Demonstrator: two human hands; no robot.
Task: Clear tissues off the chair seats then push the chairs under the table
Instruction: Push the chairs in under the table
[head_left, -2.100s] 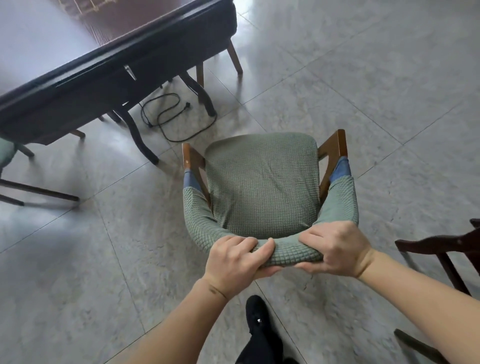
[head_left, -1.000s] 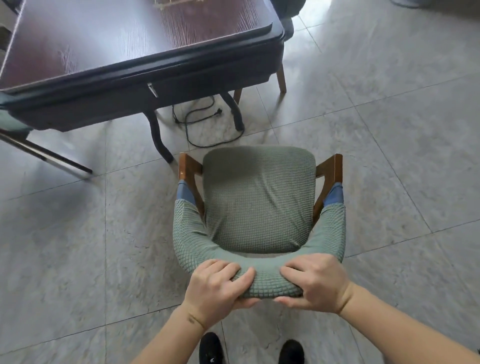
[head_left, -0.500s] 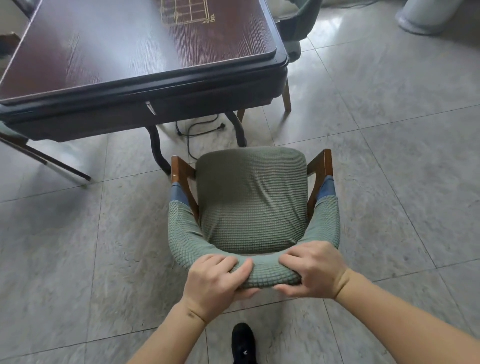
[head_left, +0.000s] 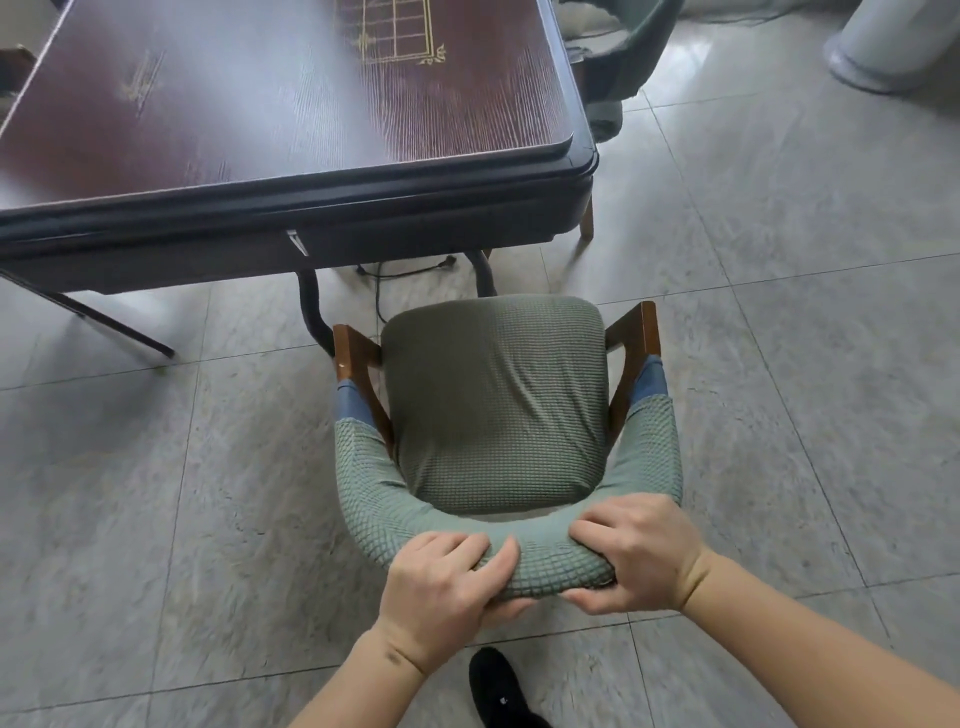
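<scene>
A green-covered armchair (head_left: 493, 400) with brown wooden arm posts stands on the tiled floor, its seat facing the dark wooden table (head_left: 260, 119). The seat's front edge is just short of the table's near edge. No tissue shows on the seat. My left hand (head_left: 441, 587) and my right hand (head_left: 639, 551) both grip the curved padded backrest (head_left: 550, 566) side by side.
A black cable (head_left: 395, 275) lies on the floor under the table between its curved legs (head_left: 311, 312). Another green chair (head_left: 623, 57) stands at the table's far right side. A white round base (head_left: 883, 47) is at top right. My black shoe (head_left: 498, 686) is behind the chair.
The chair has turned to face the table squarely and moved closer to it. Both hands have kept their grip on the backrest and I have stepped forward.
</scene>
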